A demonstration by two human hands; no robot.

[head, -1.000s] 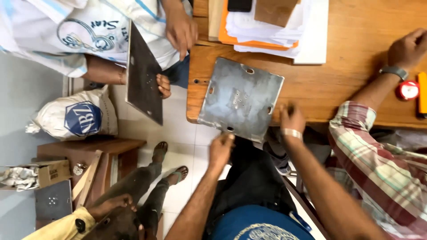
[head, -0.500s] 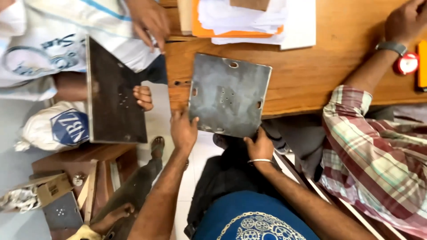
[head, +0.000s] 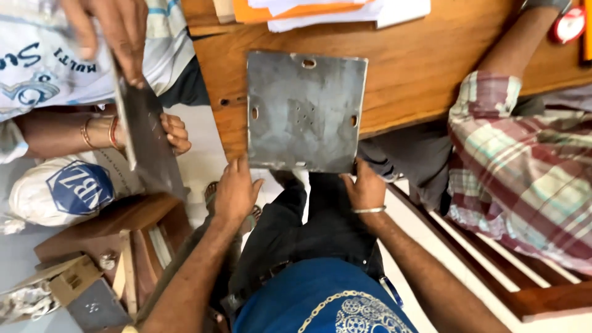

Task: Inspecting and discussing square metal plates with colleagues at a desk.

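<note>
Wooden desk fills the top of my view, its brown surface bare in the middle, with a stack of white and orange papers lying along the far edge. Below the desk I see pale floor and my own dark trousers and blue shirt.

Both of my hands hold a square grey metal plate. It has small holes near its edges and a cluster of tiny holes at its centre. Its upper half lies over the near edge of the desk; its lower half juts out past the edge toward me. My left hand grips the bottom left corner, fingers curled up against the lower edge. My right hand, a thin bangle at its wrist, pinches the bottom right corner the same way.

To my left, a second person holds a similar darker plate, tilted so I see it nearly edge-on. One hand clasps its top; another hand steadies its side. To my right sits a third person in a checked sleeve, forearm resting on the desk.

As I judge it, my plate is only partly on the desk and is not yet released.
</note>
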